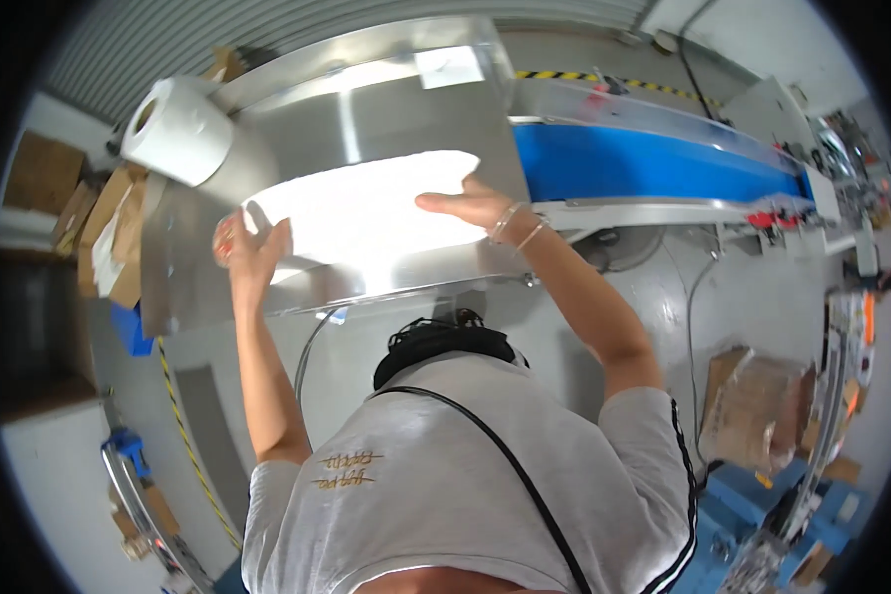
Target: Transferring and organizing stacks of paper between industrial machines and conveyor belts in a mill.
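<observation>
One white sheet [366, 213], bright and washed out by glare, lies on the sloping top of one stainless-steel machine housing [386, 109]. One white paper roll [176, 131] sits at the housing's upper left, and one blue conveyor belt [653, 163] runs off to the right. Two bare arms reach up from the lower edge. The left hand [250, 252] rests at the sheet's left edge, fingers spread and raised; it may be pinching the edge, though glare hides this. The right hand [473, 205] lies flat on the sheet's right edge, fingers stretched out leftward, gripping nothing. Two thin bracelets [517, 229] circle the right wrist.
</observation>
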Available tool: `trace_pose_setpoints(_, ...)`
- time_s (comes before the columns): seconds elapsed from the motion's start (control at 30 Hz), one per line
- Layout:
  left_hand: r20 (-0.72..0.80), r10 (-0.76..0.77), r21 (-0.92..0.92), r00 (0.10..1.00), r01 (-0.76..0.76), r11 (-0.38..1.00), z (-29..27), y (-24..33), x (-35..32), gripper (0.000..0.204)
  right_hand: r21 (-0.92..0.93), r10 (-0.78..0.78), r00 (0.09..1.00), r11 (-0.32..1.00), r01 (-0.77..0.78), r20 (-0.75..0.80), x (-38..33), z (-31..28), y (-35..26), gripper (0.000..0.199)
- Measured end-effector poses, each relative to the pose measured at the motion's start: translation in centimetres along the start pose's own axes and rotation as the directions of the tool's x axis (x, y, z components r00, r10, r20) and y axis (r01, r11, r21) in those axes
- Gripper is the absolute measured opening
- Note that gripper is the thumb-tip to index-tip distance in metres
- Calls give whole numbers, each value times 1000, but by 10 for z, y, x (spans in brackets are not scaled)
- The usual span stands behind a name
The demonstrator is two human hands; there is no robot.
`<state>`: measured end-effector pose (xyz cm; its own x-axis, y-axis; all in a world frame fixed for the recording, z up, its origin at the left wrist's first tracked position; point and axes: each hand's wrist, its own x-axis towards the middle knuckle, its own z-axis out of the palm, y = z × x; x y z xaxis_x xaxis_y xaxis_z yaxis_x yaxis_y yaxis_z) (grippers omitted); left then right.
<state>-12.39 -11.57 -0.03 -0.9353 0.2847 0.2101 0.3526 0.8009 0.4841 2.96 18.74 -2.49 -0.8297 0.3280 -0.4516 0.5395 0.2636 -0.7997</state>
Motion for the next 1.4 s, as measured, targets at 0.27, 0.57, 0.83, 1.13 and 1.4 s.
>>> trace_pose_setpoints(0.27,-149,312,-294,938,-344,892,27,117,-70,62,260,-203,978,948,183,51,-32,-30,6,77)
trace_pose_setpoints(0.57,-65,424,-177,903,-429,886,99,224,-109,83,744,-131,961,661,-100,245,-23,-61,46,45)
trace_pose_setpoints(0.83,-32,350,-23,936,-351,936,112,236,-112,50,439,-228,973,879,186,45,4,-77,63,46)
trace_pose_setpoints(1.13,-98,329,-107,939,-338,935,120,233,-115,42,161,-500,855,863,479,136,20,-113,55,41)
trace_pose_setpoints(1.4,-67,323,-122,944,-329,937,106,237,-113,29,-95,-738,598,602,793,311,26,-116,57,32)
